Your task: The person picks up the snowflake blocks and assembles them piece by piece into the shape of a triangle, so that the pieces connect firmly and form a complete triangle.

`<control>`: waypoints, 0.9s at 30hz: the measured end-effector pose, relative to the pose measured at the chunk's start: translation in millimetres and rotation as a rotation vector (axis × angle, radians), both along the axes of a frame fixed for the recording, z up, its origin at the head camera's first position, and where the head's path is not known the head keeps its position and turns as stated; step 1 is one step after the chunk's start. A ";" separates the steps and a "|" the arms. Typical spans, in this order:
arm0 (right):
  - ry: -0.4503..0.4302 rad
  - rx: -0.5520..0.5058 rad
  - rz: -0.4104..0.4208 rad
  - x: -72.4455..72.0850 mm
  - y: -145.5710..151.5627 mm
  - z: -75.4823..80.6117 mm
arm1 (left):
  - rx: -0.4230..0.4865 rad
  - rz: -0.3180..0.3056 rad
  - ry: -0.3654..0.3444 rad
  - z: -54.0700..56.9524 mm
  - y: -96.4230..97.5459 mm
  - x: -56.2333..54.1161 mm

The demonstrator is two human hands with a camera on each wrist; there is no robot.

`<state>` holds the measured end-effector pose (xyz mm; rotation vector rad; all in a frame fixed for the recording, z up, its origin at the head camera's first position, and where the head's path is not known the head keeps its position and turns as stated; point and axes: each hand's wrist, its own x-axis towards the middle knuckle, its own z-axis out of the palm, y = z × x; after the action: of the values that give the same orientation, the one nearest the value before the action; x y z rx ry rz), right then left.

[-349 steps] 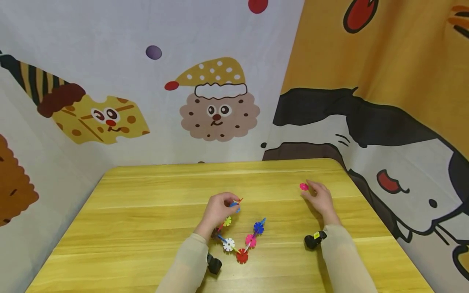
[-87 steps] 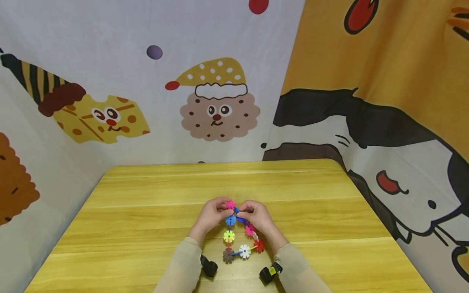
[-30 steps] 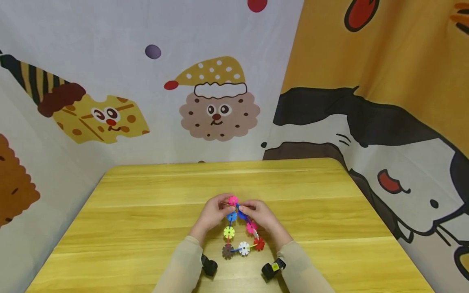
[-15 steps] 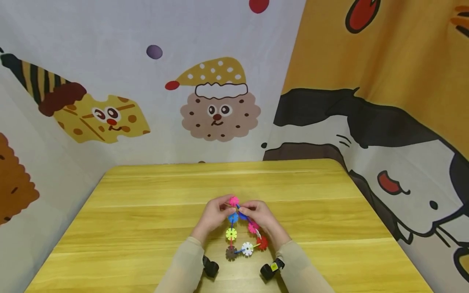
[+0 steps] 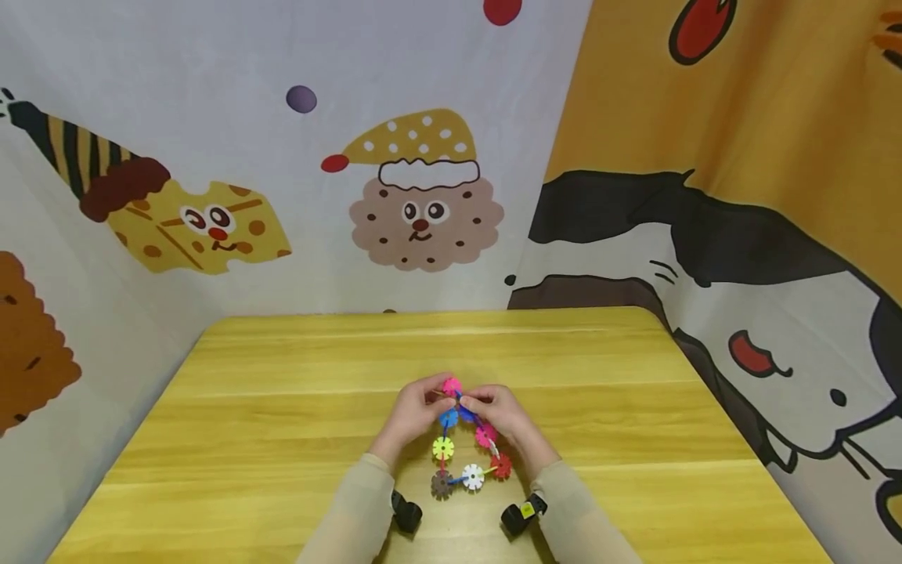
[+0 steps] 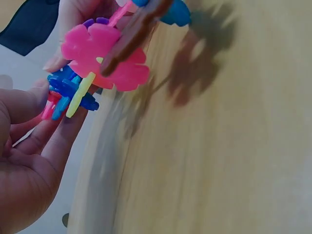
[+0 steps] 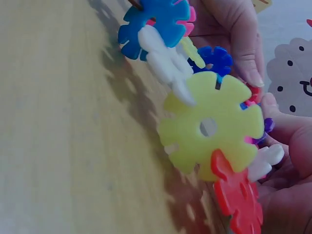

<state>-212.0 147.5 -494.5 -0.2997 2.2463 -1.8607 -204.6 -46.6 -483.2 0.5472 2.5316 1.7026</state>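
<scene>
Near the table's middle, both hands hold a chain of notched snowflake discs bent into a loop. The left hand (image 5: 412, 411) pinches the left end, where a pink disc (image 5: 452, 385) sits at the top above a light blue disc (image 5: 449, 420). The right hand (image 5: 506, 415) pinches the other end by a dark blue disc (image 5: 467, 415). Between them hang yellow (image 5: 443, 448), brown (image 5: 441, 484), white (image 5: 474, 477) and red (image 5: 501, 467) discs, plus a second pink disc (image 5: 485, 435). Fingertips cover the spot where the ends meet.
The wooden table (image 5: 282, 439) runs back to a cartoon-printed curtain (image 5: 247, 157). Black wrist cameras (image 5: 407, 515) sit under both sleeves, low beside the loop. In the right wrist view, the discs cast shadows (image 7: 141, 107) on the tabletop.
Earlier the right hand held a pink disc off to the right while the left gripped the chain. The right hand came to the middle and the ends were brought together. Lately hardly any movement.
</scene>
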 end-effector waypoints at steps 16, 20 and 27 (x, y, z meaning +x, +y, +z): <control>-0.016 0.077 -0.049 0.4 4.4 -2.6 | 0.026 0.133 -0.053 -3.2 -2.3 -9.5; -0.025 0.106 -0.101 -1.6 1.5 -4.1 | 0.016 0.172 -0.032 -10.3 -5.2 -11.4; 0.010 0.190 -0.156 -4.0 -1.0 -7.0 | 0.038 0.178 -0.082 -14.0 -9.2 -10.2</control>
<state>-215.9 146.5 -501.5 -0.1055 2.4939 -1.7001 -214.7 -55.8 -497.3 0.2540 2.5631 1.7916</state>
